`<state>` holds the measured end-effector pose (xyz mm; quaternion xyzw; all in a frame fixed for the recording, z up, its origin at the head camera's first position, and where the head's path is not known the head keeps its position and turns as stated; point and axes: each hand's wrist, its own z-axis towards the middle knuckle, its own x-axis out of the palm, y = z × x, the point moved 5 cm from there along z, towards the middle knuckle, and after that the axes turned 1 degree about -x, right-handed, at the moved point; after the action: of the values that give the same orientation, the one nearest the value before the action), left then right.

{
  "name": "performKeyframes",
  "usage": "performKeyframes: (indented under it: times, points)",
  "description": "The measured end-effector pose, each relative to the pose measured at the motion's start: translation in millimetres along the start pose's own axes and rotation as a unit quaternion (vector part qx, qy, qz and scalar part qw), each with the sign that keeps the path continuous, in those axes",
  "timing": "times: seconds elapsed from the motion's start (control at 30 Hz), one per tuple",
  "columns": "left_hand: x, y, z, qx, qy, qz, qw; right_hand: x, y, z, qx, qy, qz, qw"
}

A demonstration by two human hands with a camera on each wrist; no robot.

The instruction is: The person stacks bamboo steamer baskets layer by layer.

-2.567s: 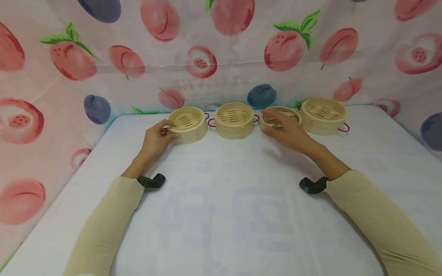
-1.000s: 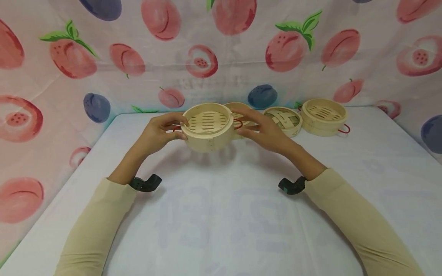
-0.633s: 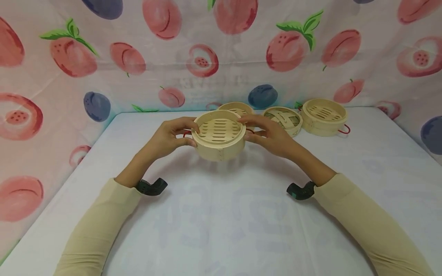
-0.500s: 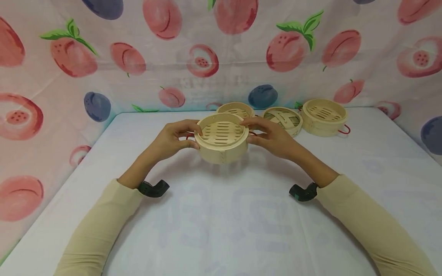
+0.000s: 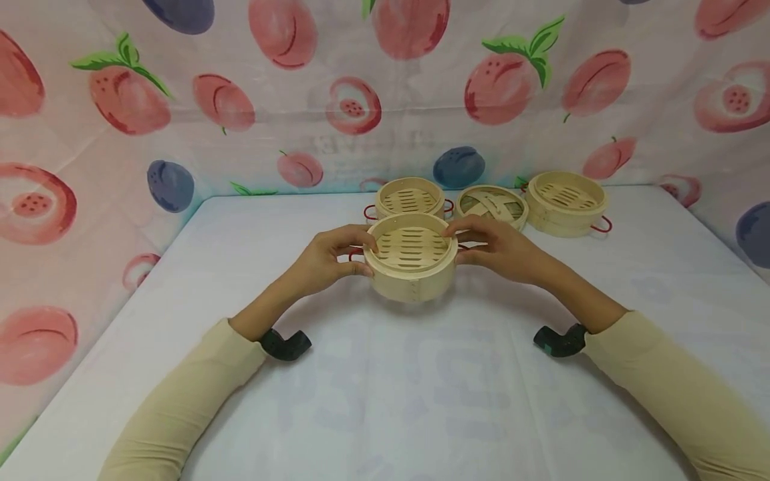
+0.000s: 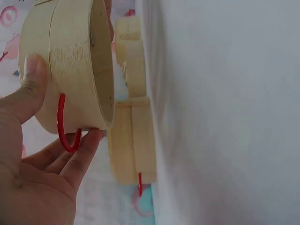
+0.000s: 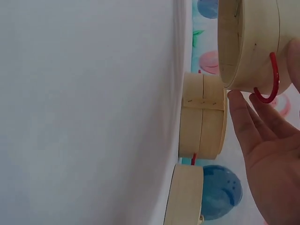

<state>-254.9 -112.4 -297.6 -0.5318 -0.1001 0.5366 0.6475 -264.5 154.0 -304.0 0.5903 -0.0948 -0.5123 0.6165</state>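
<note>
Currently, the left hand [image 5: 325,262] and right hand [image 5: 502,248] grip opposite sides of a round, pale bamboo steamer tier [image 5: 414,286] with red loop handles [image 6: 60,123], raised above the white-covered tabletop [image 5: 397,401]; equal pressure should hold it level, clear of the similar slatted bamboo tier [image 5: 409,199] behind it and the round woven bamboo lid [image 5: 494,204] alongside that.

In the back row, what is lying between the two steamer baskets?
A woven bamboo lid lies between the left basket and the right basket; the head view shows this.
</note>
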Motion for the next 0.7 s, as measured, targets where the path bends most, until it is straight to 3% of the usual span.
performKeyframes:
  times: [0.3,0.7]
  points:
    - [22.4,5.1,2.4,-0.011,0.015,-0.011,0.9998,-8.8,-7.2,-17.2,-0.002,0.026,-0.048,0.999]
    - [41.2,9.7,18.0,-0.003,0.013,-0.005,0.9999,-19.5,-15.0,-33.4,0.036,0.030,-0.045,0.998]
